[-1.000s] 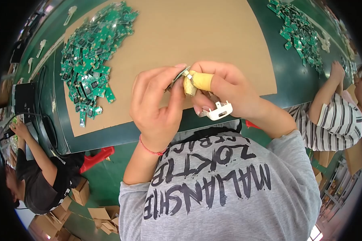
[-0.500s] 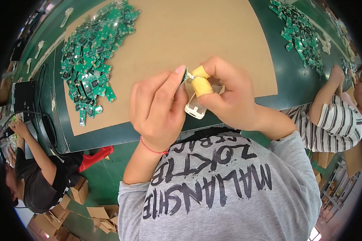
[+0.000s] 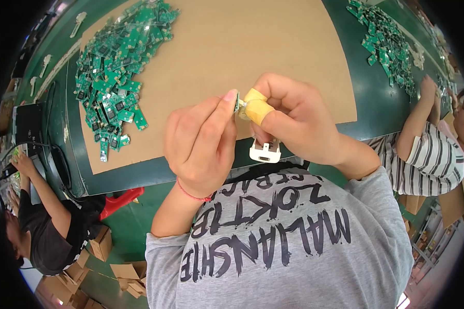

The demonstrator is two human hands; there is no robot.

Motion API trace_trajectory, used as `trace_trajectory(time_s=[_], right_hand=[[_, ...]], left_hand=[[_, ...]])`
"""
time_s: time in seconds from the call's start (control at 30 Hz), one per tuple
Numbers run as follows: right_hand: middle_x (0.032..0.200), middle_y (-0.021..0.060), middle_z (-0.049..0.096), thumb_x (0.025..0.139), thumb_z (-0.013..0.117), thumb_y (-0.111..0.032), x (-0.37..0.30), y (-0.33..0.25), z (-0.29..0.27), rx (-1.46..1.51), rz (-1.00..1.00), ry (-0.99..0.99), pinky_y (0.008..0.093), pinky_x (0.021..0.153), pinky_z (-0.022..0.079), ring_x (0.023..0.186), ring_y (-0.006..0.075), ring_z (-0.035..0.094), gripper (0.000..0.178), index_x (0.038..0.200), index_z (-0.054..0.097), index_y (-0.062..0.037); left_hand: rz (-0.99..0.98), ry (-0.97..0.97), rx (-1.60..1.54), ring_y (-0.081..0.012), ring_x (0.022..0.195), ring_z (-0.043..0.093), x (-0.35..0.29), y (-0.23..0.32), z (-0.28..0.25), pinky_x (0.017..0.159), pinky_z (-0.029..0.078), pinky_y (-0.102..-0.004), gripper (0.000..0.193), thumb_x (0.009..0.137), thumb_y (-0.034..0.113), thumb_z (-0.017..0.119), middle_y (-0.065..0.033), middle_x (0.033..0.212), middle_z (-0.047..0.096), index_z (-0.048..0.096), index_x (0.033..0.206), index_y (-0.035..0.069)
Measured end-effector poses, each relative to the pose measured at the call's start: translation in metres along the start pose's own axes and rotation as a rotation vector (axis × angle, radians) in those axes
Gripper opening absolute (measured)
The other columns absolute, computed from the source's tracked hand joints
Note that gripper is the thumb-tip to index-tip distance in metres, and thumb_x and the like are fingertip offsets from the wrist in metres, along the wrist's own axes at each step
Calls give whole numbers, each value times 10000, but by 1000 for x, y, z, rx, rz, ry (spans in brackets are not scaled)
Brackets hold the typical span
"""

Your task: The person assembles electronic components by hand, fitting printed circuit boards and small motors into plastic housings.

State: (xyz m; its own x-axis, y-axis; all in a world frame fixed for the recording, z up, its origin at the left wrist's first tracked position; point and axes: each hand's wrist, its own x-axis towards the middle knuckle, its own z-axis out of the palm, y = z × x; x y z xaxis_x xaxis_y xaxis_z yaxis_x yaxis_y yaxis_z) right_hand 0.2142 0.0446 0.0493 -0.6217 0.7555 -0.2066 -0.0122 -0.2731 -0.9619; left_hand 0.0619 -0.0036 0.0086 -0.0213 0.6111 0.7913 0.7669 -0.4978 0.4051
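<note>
My left hand (image 3: 201, 139) is closed, pinching a small green circuit board (image 3: 237, 102) on edge between thumb and fingers. Opposite it, my right hand (image 3: 301, 116) has yellow coverings on its thumb and index finger. Those two fingertips press together at a small pale piece (image 3: 243, 103) beside the board; what exactly it is, I cannot make out. Tucked under the same hand by its lower fingers is a white plastic casing (image 3: 265, 153), with a slot in its near end. The fingers hide the rest of the casing.
On the brown cardboard sheet (image 3: 232, 46), a heap of green circuit boards (image 3: 113, 77) lies at the left. Another heap (image 3: 384, 49) sits on the green table to the right. Co-workers in a black shirt (image 3: 51, 232) and a striped shirt (image 3: 423, 157) flank me. Cardboard boxes (image 3: 131, 278) stand below left.
The white casing has swung to the right and nearer to me, its end now turned up. My right thumb and index finger have closed together beside the board, which stays in my left hand.
</note>
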Motion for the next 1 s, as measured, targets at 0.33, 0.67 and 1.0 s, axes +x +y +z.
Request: trace_trajectory(time_s=[0.33, 0.67, 1.0], right_hand=[[645, 6, 563, 816, 502, -66, 1, 11, 3, 39, 25, 23, 177, 460, 383, 561, 30, 518, 76, 841, 540, -5], [671, 15, 548, 832, 473, -36, -2, 14, 7, 229, -45, -106, 187, 513, 405, 600, 41, 512, 66, 883, 494, -1], [733, 8, 534, 829, 468, -13, -3, 15, 13, 379, -149, -134, 187, 543, 432, 621, 36, 519, 47, 876, 476, -8]], left_hand=[[-46, -12, 39, -190, 656, 539, -6, 3, 2, 560, 412, -286, 387, 584, -102, 643, -70, 823, 589, 648, 952, 17], [-206, -18, -137, -175, 691, 549, -4, 12, -4, 552, 444, -259, 361, 652, -124, 639, -89, 840, 589, 632, 989, 7], [-233, -8, -134, -156, 696, 545, 3, 18, -7, 530, 446, -235, 355, 660, -129, 649, -95, 846, 583, 632, 989, 2]])
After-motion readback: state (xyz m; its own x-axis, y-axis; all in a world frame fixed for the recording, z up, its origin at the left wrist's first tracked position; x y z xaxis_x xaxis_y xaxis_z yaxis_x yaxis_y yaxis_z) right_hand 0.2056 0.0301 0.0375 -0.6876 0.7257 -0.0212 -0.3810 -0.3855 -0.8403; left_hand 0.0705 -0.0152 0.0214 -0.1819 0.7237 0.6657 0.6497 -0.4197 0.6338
